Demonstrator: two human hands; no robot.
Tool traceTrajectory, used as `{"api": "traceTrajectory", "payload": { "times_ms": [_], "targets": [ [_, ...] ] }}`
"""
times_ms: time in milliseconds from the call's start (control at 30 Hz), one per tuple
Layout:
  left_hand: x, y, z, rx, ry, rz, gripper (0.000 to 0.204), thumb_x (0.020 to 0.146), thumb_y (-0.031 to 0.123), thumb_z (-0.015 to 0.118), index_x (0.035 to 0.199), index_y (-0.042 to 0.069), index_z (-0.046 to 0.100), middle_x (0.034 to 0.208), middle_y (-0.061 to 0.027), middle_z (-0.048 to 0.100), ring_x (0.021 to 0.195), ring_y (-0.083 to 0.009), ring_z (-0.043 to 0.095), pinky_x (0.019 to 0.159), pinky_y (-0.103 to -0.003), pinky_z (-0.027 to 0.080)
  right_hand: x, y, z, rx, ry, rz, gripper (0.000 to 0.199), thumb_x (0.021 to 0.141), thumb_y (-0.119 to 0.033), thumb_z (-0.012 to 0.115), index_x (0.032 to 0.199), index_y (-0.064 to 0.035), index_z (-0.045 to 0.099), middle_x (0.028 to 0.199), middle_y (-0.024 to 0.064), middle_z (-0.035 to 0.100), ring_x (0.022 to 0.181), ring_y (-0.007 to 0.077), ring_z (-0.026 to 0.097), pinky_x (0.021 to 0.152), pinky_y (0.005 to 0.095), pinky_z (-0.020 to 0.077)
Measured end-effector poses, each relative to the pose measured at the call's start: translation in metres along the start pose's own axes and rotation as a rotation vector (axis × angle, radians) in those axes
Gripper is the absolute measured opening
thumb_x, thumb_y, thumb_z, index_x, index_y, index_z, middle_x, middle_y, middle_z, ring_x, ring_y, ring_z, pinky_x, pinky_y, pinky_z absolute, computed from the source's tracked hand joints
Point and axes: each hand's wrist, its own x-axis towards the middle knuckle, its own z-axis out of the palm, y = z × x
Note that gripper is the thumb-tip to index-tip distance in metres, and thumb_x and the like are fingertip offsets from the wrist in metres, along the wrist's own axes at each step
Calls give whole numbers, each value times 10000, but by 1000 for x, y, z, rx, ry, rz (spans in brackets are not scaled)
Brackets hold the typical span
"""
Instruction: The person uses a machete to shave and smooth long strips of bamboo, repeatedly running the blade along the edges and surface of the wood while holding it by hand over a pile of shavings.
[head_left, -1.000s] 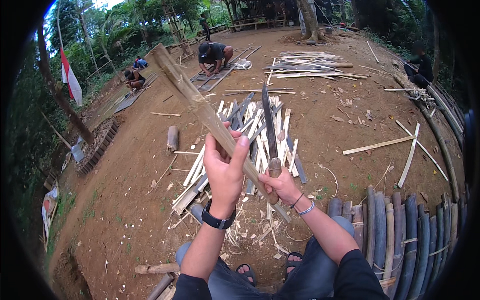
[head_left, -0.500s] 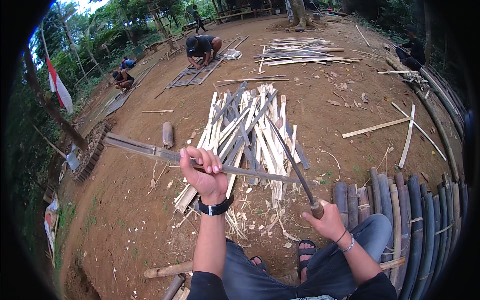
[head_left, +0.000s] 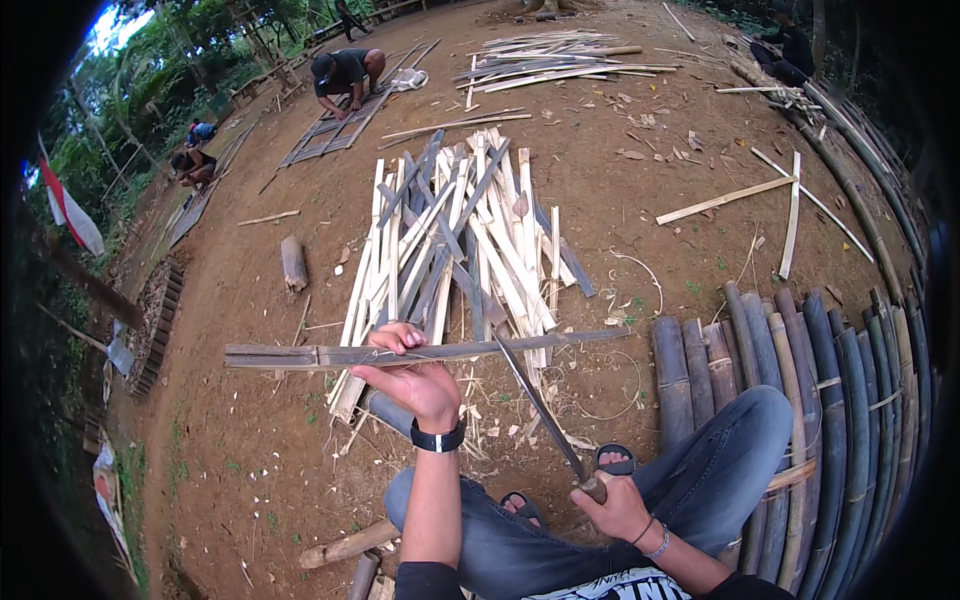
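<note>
My left hand [head_left: 415,385] is closed, palm up, round a long dark bamboo strip [head_left: 285,356], which lies nearly level across my view. A machete [head_left: 540,402] with a short wooden handle is gripped in my right hand [head_left: 618,508], above my bent knee. Its dark blade slants up to the left, and the tip end crosses the strip in the picture; whether they touch I cannot tell. Beyond the strip lies a heap of split bamboo slats [head_left: 455,230], pale on the inside and dark on the skin side.
Whole bamboo poles [head_left: 830,430] stand stacked at my right. A short bamboo piece [head_left: 293,263] lies left of the heap, and a cut pole [head_left: 345,545] near my left leg. Another slat pile [head_left: 570,60] is farther off. A person [head_left: 348,78] crouches over a bamboo panel [head_left: 335,135].
My left hand has rolled palm up, bringing the bamboo strip from a tilt to nearly level. My right hand has come lower and nearer my body with the machete. The view has shifted too.
</note>
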Motion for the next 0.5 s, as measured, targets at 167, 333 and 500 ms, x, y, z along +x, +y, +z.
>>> {"api": "traceTrajectory", "payload": {
  "times_ms": [167,333,500],
  "targets": [
    [-3,0,0,35,-24,25,580,960,656,248,755,118,316,751,-26,353,700,-160,355,678,-296,324,9,-10,-16,-177,57,-63,500,844,-457,640,823,42,623,581,213,604,631,385,646,581,440,502],
    [-5,1,2,-27,-83,27,584,955,663,255,750,119,315,742,-21,335,690,-153,339,671,-291,325,6,-13,-22,-120,48,-53,519,845,-479,630,811,38,610,606,232,612,667,406,648,610,454,511],
    [-6,2,6,-40,-86,-18,592,937,679,273,747,120,311,723,-17,340,665,-148,341,634,-289,336,13,-25,-12,-100,33,56,534,845,-483,631,809,49,610,606,245,606,666,412,649,611,454,511]
  ]
}}
